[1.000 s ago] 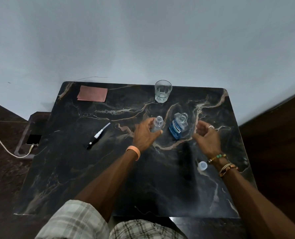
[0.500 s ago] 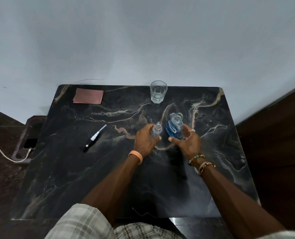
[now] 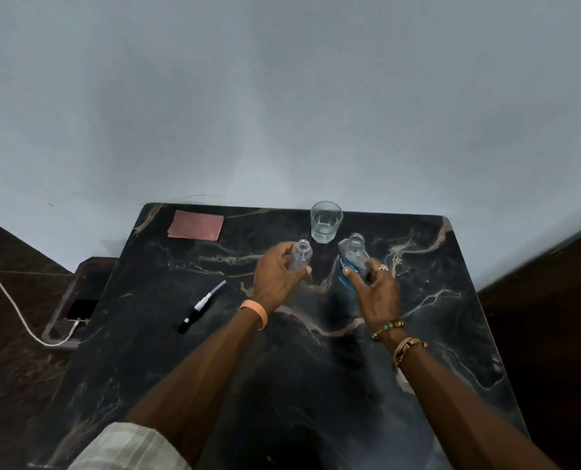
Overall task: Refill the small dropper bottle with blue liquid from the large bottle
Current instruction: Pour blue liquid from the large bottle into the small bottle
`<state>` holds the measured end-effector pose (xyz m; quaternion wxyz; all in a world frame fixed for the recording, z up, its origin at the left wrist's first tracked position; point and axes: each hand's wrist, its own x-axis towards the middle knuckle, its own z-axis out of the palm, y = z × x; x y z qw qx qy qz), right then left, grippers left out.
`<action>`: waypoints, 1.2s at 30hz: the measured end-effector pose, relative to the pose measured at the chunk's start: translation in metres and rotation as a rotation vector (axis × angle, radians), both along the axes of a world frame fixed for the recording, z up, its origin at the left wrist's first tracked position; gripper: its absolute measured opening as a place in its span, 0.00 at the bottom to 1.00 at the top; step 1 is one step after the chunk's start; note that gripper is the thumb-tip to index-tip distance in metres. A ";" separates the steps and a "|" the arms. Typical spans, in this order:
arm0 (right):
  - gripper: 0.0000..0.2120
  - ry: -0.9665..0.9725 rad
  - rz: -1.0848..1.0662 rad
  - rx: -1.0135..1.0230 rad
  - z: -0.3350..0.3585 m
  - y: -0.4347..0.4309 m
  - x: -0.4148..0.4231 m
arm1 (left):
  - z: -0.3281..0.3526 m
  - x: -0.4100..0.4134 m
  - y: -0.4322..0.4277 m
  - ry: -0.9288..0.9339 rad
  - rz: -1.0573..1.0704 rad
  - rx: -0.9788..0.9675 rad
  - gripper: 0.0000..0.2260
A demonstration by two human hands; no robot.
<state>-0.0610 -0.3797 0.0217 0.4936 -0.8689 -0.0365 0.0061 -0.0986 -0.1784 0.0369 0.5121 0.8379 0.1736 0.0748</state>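
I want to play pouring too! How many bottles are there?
2. The small dropper bottle is in the left hand; the large bottle of blue liquid is in the right hand. The forearms may hide small things.

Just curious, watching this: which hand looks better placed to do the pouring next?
The right hand: it grips the uncapped large bottle, ready to tip. The left hand holds the open small bottle beside it.
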 end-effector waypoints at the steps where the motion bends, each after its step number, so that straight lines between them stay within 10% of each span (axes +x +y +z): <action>1: 0.14 -0.044 0.017 -0.012 0.011 0.004 0.006 | 0.010 0.006 0.006 -0.013 0.012 0.002 0.19; 16: 0.25 -0.556 0.081 -0.548 0.187 0.045 0.084 | 0.140 0.062 0.052 -0.229 0.098 0.040 0.26; 36: 0.23 -0.875 0.120 -0.879 0.236 0.053 0.107 | 0.155 0.078 0.050 -0.270 0.071 -0.041 0.24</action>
